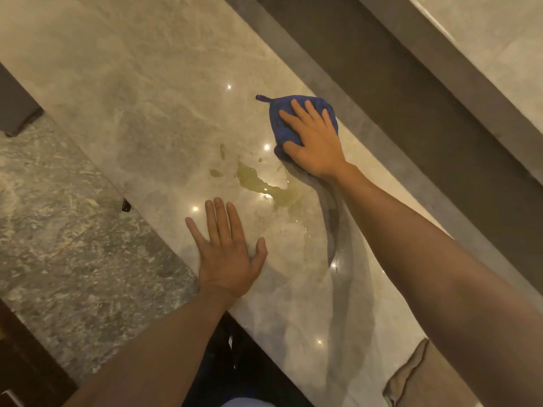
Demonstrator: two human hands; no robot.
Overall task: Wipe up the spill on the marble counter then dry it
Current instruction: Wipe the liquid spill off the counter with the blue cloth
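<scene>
A yellowish liquid spill (264, 186) spreads over the glossy marble counter (141, 107), with small drops around it and a thin trail running toward me. My right hand (314, 139) presses flat on a blue cloth (283, 129), which lies on the counter just beyond and to the right of the spill. The cloth has a small loop sticking out at its far left corner. My left hand (226, 251) rests palm down, fingers spread, on the counter's near edge just left of the spill and holds nothing.
A beige cloth (408, 374) lies on the counter at the lower right, partly under my right forearm. A dark raised ledge (396, 92) runs along the counter's far side. Grey stone floor (58, 230) lies to the left below the counter edge.
</scene>
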